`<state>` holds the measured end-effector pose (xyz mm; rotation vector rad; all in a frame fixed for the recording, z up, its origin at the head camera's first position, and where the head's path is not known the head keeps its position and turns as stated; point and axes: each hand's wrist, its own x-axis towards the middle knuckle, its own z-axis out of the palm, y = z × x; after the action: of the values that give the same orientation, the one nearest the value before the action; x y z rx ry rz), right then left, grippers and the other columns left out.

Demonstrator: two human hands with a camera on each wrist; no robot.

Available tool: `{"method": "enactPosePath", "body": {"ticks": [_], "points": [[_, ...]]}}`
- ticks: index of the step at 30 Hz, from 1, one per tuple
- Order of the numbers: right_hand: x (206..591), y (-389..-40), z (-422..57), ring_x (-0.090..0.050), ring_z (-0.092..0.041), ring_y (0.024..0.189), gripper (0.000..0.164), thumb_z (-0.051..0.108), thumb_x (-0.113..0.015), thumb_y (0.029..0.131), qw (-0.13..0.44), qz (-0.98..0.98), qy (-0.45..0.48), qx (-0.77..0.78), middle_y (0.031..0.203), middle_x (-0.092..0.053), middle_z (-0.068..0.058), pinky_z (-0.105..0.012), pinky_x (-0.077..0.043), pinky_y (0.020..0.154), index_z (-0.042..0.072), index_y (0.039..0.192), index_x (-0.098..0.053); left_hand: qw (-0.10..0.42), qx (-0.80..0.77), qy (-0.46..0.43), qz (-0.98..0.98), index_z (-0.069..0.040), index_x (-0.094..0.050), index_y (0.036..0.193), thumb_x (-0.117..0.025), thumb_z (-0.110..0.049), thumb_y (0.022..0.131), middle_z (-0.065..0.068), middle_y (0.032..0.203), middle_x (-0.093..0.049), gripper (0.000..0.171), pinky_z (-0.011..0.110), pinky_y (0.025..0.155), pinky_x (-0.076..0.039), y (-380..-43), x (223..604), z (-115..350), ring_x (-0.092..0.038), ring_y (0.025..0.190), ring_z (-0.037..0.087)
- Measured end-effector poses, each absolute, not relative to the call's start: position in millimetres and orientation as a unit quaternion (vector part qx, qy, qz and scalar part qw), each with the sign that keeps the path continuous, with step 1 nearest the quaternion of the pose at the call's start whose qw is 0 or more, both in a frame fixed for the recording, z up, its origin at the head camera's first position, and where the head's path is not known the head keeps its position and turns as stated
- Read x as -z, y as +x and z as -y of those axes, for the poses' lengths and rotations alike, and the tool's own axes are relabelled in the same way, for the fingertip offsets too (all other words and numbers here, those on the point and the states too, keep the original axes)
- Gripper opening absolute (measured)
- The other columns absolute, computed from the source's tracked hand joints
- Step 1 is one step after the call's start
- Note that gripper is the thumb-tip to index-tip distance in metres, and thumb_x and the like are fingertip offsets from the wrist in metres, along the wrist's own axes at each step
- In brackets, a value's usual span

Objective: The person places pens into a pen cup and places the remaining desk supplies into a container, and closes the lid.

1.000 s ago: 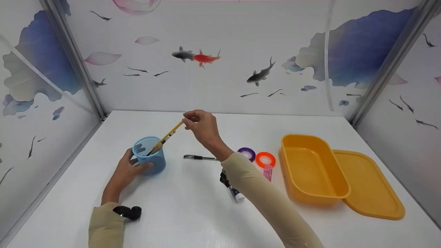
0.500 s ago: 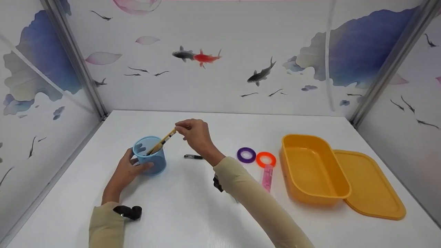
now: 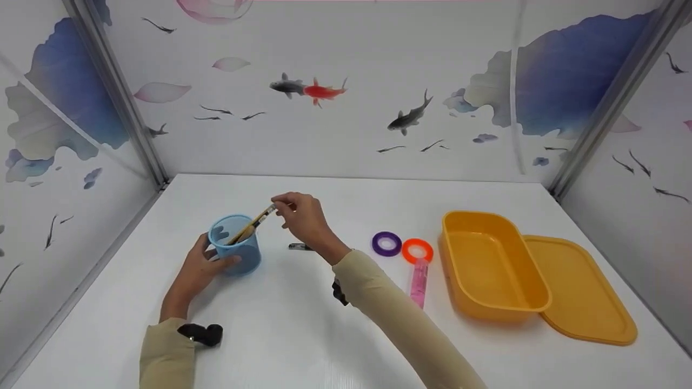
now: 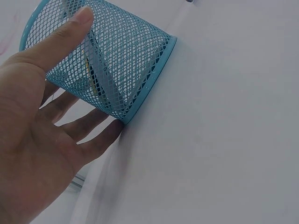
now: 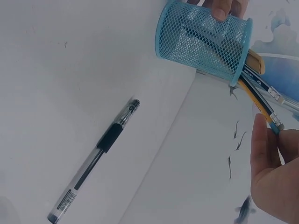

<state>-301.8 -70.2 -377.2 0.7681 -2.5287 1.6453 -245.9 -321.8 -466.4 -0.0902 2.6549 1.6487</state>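
Note:
A light blue mesh pen holder [image 3: 247,260] stands at the left of the white table, slightly tilted. My left hand [image 3: 197,272] grips its side, thumb across the mesh and fingers curled beneath in the left wrist view. Above the rim, my right hand [image 3: 305,216] pinches the end of a yellow-and-black pencil [image 5: 258,99], whose lower part is inside the holder. Beside it a dark pencil [image 5: 262,84] with a pale ferrule and a tan wooden piece [image 5: 255,63] stick out of the mouth. A black-grip gel pen [image 5: 110,137] lies on the table below my right hand.
Right of centre lie a purple ring [image 3: 386,253], an orange ring [image 3: 405,250] and a pink tube [image 3: 419,283]. Farther right is a yellow box [image 3: 476,312] with its yellow lid [image 3: 586,294] beside it. Printed walls bound the table at the back and sides.
My right hand has come left and down towards the holder, and the pencil has sunk deeper into it. My left hand and the holder have stayed put.

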Motion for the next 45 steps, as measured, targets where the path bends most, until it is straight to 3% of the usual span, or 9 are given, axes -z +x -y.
{"method": "enactPosePath", "body": {"ticks": [5,12,24,31,37,45], "points": [[379,-304,62,-0.067,-0.013,0.097,0.027,0.018,-0.056,0.103,0.001,0.810,0.252,-0.529,0.113,-0.070,-0.011,-0.024,-0.062,0.074,0.008,0.124,-0.069,0.006,-0.526,-0.032,-0.850,-0.010,-0.008,0.161,-0.079,-0.042,0.085,0.019,0.167,-0.018,0.108,0.059,0.120,-0.033,-247,467,321,-0.024,0.151,0.048],[381,-313,35,-0.068,-0.015,0.105,0.027,0.023,-0.063,0.100,-0.007,0.826,0.252,-0.504,0.118,-0.071,-0.006,-0.023,-0.061,0.078,0.010,0.123,-0.070,0.004,-0.522,-0.027,-0.853,-0.010,-0.009,0.160,-0.078,-0.043,0.085,0.019,0.167,-0.018,0.107,0.061,0.120,-0.031,-245,467,321,-0.023,0.151,0.048],[389,-329,-18,-0.062,-0.020,0.115,0.026,0.025,-0.071,0.094,-0.040,0.860,0.261,-0.436,0.121,-0.070,-0.004,-0.035,-0.058,0.095,0.016,0.118,-0.073,-0.004,-0.514,-0.018,-0.858,-0.006,-0.011,0.159,-0.077,-0.039,0.087,0.022,0.166,-0.017,0.103,0.060,0.122,-0.028,-244,467,323,-0.023,0.151,0.048],[402,-333,-41,-0.061,-0.021,0.116,0.026,0.021,-0.073,0.092,-0.061,0.874,0.243,-0.416,0.123,-0.070,-0.004,-0.036,-0.057,0.096,0.015,0.117,-0.074,-0.003,-0.518,-0.017,-0.855,-0.006,-0.010,0.159,-0.077,-0.039,0.087,0.021,0.166,-0.018,0.104,0.060,0.122,-0.028,-244,466,321,-0.023,0.151,0.048],[417,-337,-52,-0.061,-0.024,0.114,0.029,0.017,-0.074,0.091,-0.077,0.883,0.228,-0.403,0.126,-0.069,-0.011,-0.036,-0.057,0.097,0.011,0.119,-0.073,0.001,-0.517,-0.019,-0.856,-0.006,-0.009,0.160,-0.077,-0.041,0.087,0.021,0.166,-0.018,0.106,0.061,0.122,-0.028,-244,467,320,-0.022,0.151,0.048],[430,-341,-55,-0.064,-0.019,0.099,0.037,0.017,-0.077,0.088,-0.119,0.899,0.187,-0.377,0.116,-0.070,-0.010,-0.031,-0.058,0.085,0.007,0.123,-0.070,-0.003,-0.522,-0.014,-0.853,-0.007,-0.010,0.160,-0.077,-0.039,0.088,0.021,0.166,-0.018,0.104,0.060,0.121,-0.029,-243,468,321,-0.023,0.151,0.048]]}}
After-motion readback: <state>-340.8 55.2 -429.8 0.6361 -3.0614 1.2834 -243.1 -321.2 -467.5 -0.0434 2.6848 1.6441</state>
